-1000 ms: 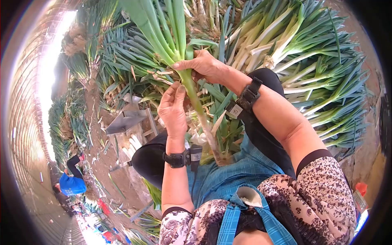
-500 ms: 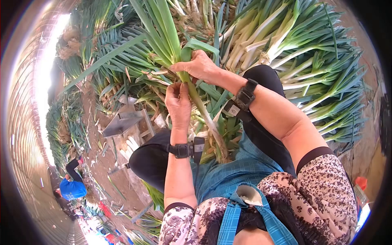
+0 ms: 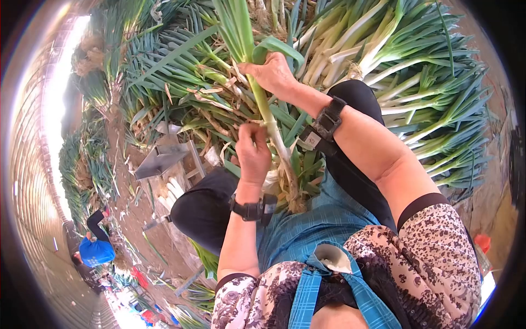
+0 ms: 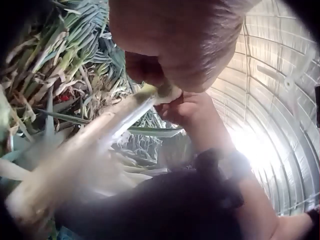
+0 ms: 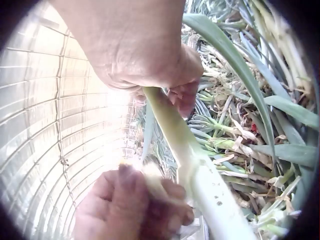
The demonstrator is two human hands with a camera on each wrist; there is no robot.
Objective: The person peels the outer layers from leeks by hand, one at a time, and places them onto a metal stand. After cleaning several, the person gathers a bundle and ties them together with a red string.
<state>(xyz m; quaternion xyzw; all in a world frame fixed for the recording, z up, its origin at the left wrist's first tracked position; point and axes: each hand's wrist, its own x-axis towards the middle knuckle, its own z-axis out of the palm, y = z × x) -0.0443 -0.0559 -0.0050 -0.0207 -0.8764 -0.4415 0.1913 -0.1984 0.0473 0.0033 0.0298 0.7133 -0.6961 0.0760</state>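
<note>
A long green onion [image 3: 267, 109] slants across the front of the body, leaves up, its root end by the apron. High on the stalk, just under the leaves, my right hand [image 3: 272, 75] grips it, thumb across the near side. My left hand [image 3: 255, 153] is lower, beside the paler part of the stalk, fingers curled. In the right wrist view a pale strip of outer skin [image 5: 159, 186] is pinched in its fingers, close against the stalk. One leaf [image 3: 279, 46] bends over the back of the right hand.
A large pile of green onions [image 3: 438, 98] lies to the right, white ends inward. More untrimmed onions [image 3: 170, 71] and dry peelings lie ahead and left. A metal stand [image 3: 161, 160] is near the left knee. Another person in blue [image 3: 96, 251] is far left.
My left hand has slid down the stalk from just below the right hand, drawing the skin along. The right hand has shifted slightly up and right, still gripping the onion.
</note>
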